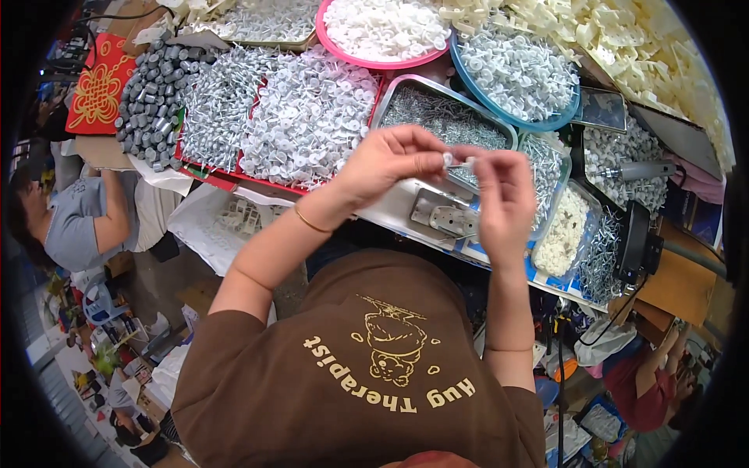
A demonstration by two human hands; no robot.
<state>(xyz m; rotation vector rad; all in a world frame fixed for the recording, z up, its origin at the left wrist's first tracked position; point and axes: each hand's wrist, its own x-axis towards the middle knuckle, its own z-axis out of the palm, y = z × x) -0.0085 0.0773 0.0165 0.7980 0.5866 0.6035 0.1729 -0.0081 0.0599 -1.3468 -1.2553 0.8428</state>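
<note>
Both hands meet in front of me over the near edge of the bench. My left hand is closed in a pinch on a small white plastic piece at its thumb and fingertips. Close by on the right, my right hand also pinches; a tiny thin part shows between the two hands, too small to name, and its fingers partly hide it. Below the hands a metal fixture lies at the bench edge. Behind them stands a metal tray of thin metal pins.
A pink basin of white parts and a blue basin of pin-and-disc pieces stand behind. Grey cylinders are heaped at left. A clear tub of white bits sits right. Other people, one in a grey shirt, are at the sides.
</note>
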